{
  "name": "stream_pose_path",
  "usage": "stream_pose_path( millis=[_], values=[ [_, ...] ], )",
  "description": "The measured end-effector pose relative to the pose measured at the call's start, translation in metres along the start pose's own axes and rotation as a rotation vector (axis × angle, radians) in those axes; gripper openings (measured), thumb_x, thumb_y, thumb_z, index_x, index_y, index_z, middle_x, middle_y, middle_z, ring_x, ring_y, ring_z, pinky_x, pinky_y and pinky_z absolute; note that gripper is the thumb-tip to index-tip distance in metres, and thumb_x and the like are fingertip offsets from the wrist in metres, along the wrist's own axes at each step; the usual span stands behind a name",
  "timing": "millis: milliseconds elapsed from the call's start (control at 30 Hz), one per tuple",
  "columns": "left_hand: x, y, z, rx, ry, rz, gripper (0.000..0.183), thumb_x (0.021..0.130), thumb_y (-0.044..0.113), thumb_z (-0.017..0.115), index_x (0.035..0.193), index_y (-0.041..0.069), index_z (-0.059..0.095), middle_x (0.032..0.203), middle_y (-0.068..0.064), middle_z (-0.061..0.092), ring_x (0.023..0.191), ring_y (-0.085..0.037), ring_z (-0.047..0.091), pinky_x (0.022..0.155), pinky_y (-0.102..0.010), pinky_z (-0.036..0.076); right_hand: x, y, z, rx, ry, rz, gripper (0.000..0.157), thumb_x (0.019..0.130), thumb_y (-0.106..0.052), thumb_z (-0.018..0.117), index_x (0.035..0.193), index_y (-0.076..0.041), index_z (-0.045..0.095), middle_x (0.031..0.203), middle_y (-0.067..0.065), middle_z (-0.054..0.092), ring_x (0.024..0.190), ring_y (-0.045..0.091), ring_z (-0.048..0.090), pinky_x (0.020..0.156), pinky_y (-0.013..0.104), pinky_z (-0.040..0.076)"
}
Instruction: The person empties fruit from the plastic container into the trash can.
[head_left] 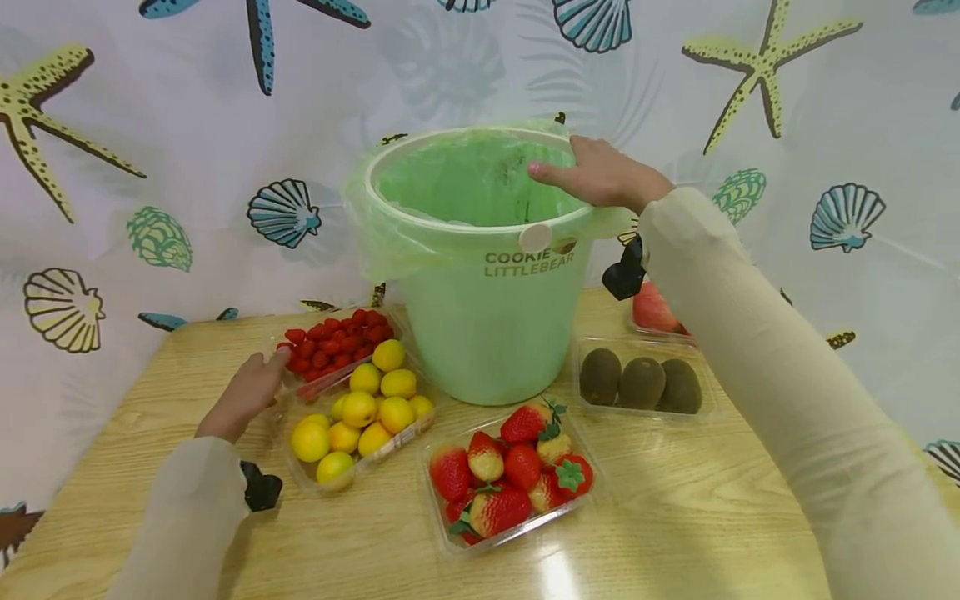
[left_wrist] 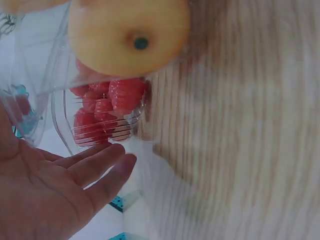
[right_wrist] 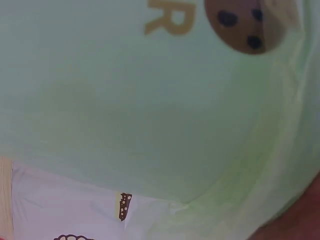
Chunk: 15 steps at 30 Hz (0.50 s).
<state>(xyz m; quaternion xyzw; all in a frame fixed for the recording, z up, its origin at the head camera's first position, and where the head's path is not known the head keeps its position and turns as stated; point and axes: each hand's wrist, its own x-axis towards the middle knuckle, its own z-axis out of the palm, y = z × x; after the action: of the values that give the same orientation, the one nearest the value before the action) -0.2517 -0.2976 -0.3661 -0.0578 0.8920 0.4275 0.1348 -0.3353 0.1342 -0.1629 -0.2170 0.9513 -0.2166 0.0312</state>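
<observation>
In the head view my left hand (head_left: pixel 251 387) is at the left end of a clear punnet of raspberries (head_left: pixel 341 340). The left wrist view shows its fingers (left_wrist: pixel 100 167) extended, tips right at the punnet's ribbed end. A clear box of lemons (head_left: pixel 367 412) sits just in front of the raspberries. My right hand (head_left: pixel 609 175) rests on the right side of the rim of a pale green bin (head_left: pixel 487 325). Its thumb reaches straight over the opening, while the other fingers are mostly hidden. A thin plastic liner (head_left: pixel 390 242) folds over the bin's rim.
A box of strawberries (head_left: pixel 510 475) lies in front of the bin on the wooden table (head_left: pixel 660 508). Right of the bin are a box of kiwis (head_left: pixel 641 383) and a red fruit (head_left: pixel 651 310) partly behind the right sleeve. A patterned cloth (head_left: pixel 465 75) hangs behind.
</observation>
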Motion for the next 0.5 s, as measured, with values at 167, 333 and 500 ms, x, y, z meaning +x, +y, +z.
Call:
stream_pose_path(
  millis=[167,333,500],
  values=[
    [0.003,-0.004,0.001,-0.133,-0.026,-0.002,0.071,0.094,0.050,0.015,0.127,-0.012,0.023,0.122,-0.027,0.032,0.109,-0.034,0.041,0.094,-0.042,0.042,0.000,0.001,0.000,-0.009,0.011,0.025,0.075,0.088,-0.056,0.035,0.141,-0.004,0.021,0.141,0.017,0.030,0.129,0.031,0.030,0.105,0.045,0.025],
    [0.007,-0.010,-0.001,-0.289,-0.063,-0.004,0.062,0.097,0.040,0.019,0.134,-0.010,0.018,0.115,-0.015,0.039,0.092,-0.013,0.049,0.085,-0.028,0.049,-0.001,0.002,-0.001,-0.017,0.035,0.017,0.073,0.088,-0.056,0.036,0.140,-0.005,0.024,0.140,0.017,0.032,0.128,0.031,0.032,0.105,0.044,0.025],
    [0.011,-0.015,-0.001,-0.379,-0.033,-0.064,0.059,0.097,0.028,0.030,0.136,-0.011,0.008,0.130,-0.024,0.031,0.092,-0.009,0.050,0.085,-0.026,0.048,-0.002,0.001,0.002,-0.005,0.027,0.046,0.077,0.087,-0.057,0.036,0.141,-0.004,0.020,0.143,0.017,0.027,0.130,0.032,0.028,0.106,0.045,0.024]
  ],
)
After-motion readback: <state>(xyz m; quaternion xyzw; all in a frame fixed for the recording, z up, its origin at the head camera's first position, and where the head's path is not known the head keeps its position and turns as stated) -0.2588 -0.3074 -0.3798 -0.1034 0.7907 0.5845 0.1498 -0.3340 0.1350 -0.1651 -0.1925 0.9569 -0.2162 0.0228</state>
